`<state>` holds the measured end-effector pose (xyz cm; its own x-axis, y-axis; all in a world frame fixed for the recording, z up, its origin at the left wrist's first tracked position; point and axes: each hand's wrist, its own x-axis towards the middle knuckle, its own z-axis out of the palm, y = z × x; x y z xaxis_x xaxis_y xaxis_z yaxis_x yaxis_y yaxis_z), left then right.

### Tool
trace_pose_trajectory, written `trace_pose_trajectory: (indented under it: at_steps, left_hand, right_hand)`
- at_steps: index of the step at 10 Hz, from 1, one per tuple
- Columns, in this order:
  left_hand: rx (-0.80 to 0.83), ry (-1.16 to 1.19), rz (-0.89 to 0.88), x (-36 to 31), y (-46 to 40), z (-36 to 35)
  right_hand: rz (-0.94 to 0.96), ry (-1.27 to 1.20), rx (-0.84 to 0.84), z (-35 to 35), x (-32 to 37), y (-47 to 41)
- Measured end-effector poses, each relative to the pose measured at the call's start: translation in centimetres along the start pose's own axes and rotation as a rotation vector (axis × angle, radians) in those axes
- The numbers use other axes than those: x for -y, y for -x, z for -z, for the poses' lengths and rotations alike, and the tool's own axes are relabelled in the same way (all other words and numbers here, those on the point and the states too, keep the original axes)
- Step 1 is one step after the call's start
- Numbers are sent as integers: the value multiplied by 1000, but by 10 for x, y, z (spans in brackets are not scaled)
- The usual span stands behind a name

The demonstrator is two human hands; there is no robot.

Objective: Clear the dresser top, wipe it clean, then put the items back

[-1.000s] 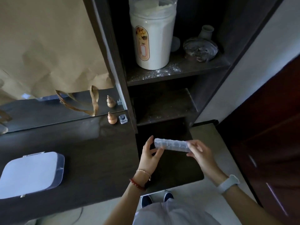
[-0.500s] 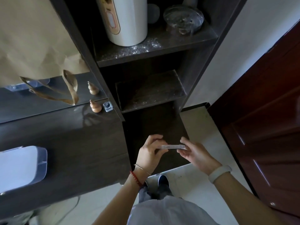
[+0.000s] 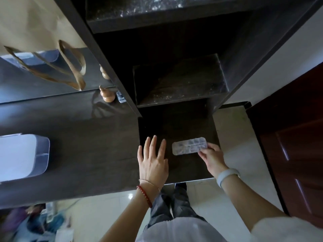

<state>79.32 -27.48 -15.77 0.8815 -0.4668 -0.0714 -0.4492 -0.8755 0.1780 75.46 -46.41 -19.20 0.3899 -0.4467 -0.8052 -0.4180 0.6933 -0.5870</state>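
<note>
Far left, mid-frame: a white lidded box [image 3: 22,157] on the dark dresser surface [image 3: 83,137]. Upper left: a small wooden gourd figure [image 3: 106,96] by the mirror. Lower centre: left hand [image 3: 153,161], fingers straight and spread, palm down above the surface. To its right: right hand [image 3: 212,157] pinching a clear compartmented case [image 3: 189,145], which lies flat over the surface's right end.

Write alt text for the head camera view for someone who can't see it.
Seen from above, a person's right hand pinches the end of a clear compartmented pill box over a dark lower dresser surface, while the left hand hovers open beside it. Left, on the dresser top, sit a white lidded box and a small wooden gourd.
</note>
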Motion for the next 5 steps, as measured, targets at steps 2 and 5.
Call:
trace_pose_trajectory:
  at_steps: [2,5]
  left_hand:
    - [-67,-36,169,19,23,-13]
    - [-26,-57,216,20,27,-22]
  right_hand:
    - [26,91,-65,-16,-19,-30]
    - [70,380,-142,-23,-21,-40]
